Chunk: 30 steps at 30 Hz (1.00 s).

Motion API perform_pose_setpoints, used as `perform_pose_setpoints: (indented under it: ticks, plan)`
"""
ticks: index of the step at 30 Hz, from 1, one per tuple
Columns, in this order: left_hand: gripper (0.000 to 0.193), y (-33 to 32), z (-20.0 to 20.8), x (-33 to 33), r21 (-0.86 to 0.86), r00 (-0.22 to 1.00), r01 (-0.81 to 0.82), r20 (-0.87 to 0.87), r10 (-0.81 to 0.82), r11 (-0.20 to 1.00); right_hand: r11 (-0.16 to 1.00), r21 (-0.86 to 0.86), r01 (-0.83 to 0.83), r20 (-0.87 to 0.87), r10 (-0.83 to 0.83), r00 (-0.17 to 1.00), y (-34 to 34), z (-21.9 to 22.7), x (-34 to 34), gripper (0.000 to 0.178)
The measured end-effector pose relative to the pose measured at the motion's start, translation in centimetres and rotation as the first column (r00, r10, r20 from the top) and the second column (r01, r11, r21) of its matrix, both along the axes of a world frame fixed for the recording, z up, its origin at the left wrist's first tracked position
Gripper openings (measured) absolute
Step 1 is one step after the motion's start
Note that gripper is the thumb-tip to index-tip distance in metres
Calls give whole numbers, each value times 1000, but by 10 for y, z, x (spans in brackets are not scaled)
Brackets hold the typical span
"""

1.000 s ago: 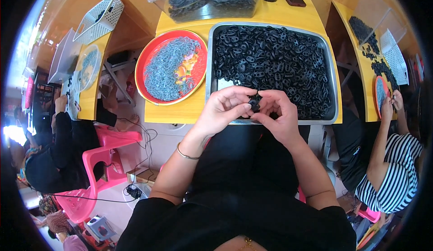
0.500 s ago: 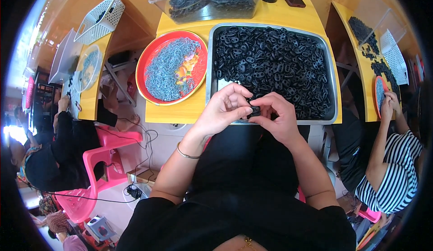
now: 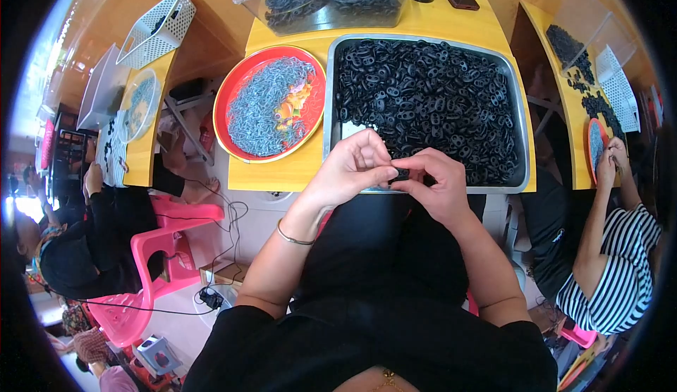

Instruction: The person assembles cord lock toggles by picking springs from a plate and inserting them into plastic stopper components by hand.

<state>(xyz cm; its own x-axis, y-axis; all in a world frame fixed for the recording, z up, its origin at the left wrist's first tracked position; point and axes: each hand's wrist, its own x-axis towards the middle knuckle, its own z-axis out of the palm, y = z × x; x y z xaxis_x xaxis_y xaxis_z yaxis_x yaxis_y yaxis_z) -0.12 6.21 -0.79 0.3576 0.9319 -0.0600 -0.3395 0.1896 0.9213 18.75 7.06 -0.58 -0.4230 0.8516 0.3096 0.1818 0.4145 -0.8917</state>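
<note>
On the yellow wooden tabletop (image 3: 275,178) sits a rectangular silver metal tray (image 3: 522,138) heaped with black two-holed pieces (image 3: 430,96); left of it, a round red dish (image 3: 268,55). Over the tray's near edge, the left hand (image 3: 350,171) and right hand (image 3: 438,185) together pinch one small black piece (image 3: 402,174).

Left forearm (image 3: 278,258) and right forearm (image 3: 486,265) are slanting inward and away from the torso, wrists lying closer together than elbows. Left hand (image 3: 345,175) is pinching with thumb and index finger, remaining fingers curling inward. Right hand (image 3: 444,189) is pinching opposite, thumb nearer the body, both hands' fingertips sitting close together.
</note>
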Motion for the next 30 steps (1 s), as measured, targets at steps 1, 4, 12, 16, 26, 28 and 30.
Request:
perform_pose_setpoints:
  ticks: [1, 4, 12, 16, 26, 28, 30]
  plan:
    - [19, 0, 0, 0, -17, 1000, 16, -2, -16, 1000, 999, 33, 14, 9, -15, 1000, 0, -1, 0, 30]
    - [19, -1, -2, -1, -32, 999, 30, -11, -31, 999, 998, 54, 22, 10, -22, 1000, 0, -2, 0, 29]
    - [16, -1, 0, 0, -66, 1000, 23, 17, -22, 998, 999, -49, -8, -22, 7, 1000, 1, 3, 0, 28]
    - [16, -1, 1, 0, -62, 1000, 17, 11, -16, 998, 996, -84, -25, -20, 23, 1000, 2, 2, 1, 29]
    - [16, -2, 8, 7, -73, 1000, -18, 4, 18, 997, 996, -29, 87, -50, -88, 995, -3, 1, 0, 25]
    - [16, 3, 9, 8, -47, 999, -23, -24, 22, 999, 997, -20, 80, -59, -81, 995, -2, 2, 0, 27]
    - [16, 6, 16, 9, -26, 998, 21, -52, -22, 999, 991, -96, 96, -77, -104, 992, -2, 3, 1, 29]
